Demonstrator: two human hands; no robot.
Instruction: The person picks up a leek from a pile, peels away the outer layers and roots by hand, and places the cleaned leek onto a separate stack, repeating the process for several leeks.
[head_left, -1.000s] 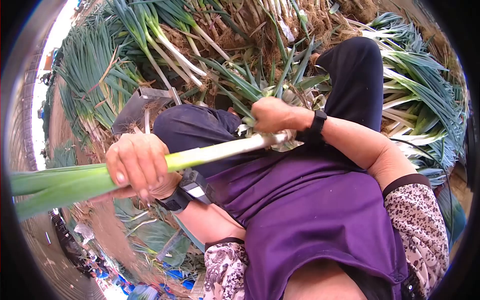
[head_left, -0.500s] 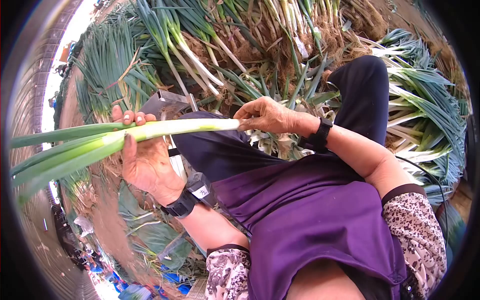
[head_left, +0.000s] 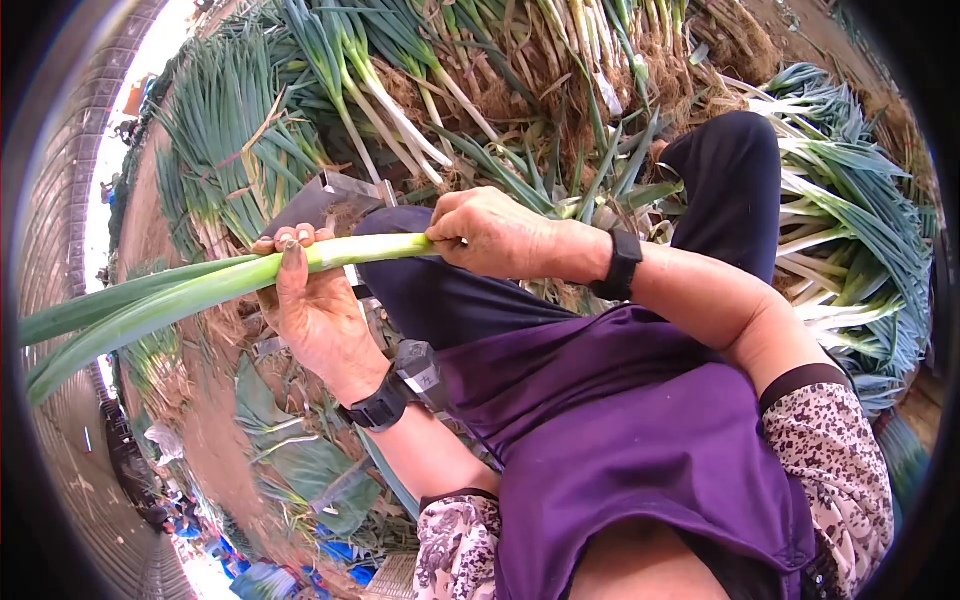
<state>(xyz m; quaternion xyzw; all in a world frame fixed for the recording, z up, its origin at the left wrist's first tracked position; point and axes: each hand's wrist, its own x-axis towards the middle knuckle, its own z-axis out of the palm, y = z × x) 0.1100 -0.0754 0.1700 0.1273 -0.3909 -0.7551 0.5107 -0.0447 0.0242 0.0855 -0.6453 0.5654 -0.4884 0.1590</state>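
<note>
A long green onion [head_left: 360, 247] stretches across the view over my knees, its green leaves pointing left and its paler end to the right. My left hand [head_left: 315, 310] is closed around the middle of the stalk, thumb on the near side and fingertips over the top. With my right hand [head_left: 490, 232] I pinch the pale end between thumb and fingers; the tip itself is hidden by them. Just beyond my left hand stands a metal box-like piece [head_left: 325, 200] with dirt on it.
Bundles of green onions with roots [head_left: 560, 60] lie ahead. A heap of cleaner, white-stemmed onions [head_left: 840, 220] is at the right. Upright leafy onions [head_left: 225, 130] stand at the far left. Loose leaves [head_left: 320, 475] litter the ground on the left.
My right hand has moved left, nearer my left hand, with the pale end. The stalk tilts more, less white shows, and two leaf blades are visible at the left instead of three.
</note>
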